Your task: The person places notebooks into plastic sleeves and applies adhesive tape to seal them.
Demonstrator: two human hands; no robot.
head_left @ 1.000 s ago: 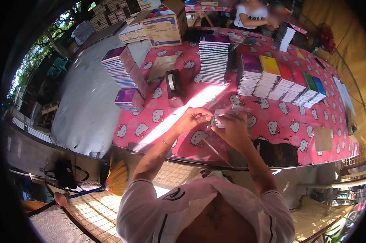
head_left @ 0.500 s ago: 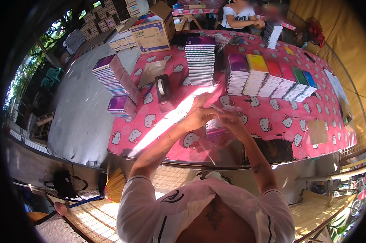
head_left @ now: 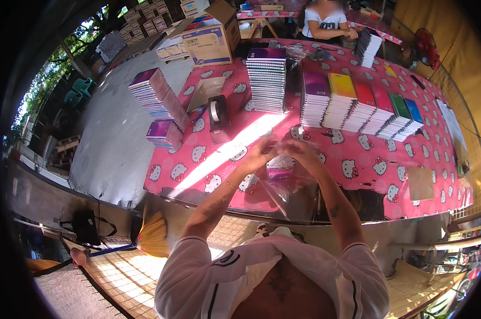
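Observation:
My left hand (head_left: 260,153) and my right hand (head_left: 299,150) meet over the near part of a table with a pink cartoon-cat cloth (head_left: 357,159). Both pinch the top of a clear plastic bag (head_left: 281,178) that hangs down between them. A small purple booklet (head_left: 279,166) shows inside the bag, just below my fingers. A black tape dispenser (head_left: 217,114) stands left of my hands.
Stacks of notebooks stand on the table: a purple stack (head_left: 266,80), a coloured row (head_left: 357,109), a leaning stack (head_left: 155,95) at the left. A cardboard box (head_left: 211,40) sits far left. Another person (head_left: 328,21) sits at the far side. A broom (head_left: 154,234) lies below.
My hands stayed together at the bag's top and lowered slightly toward the table; the view tilted a little.

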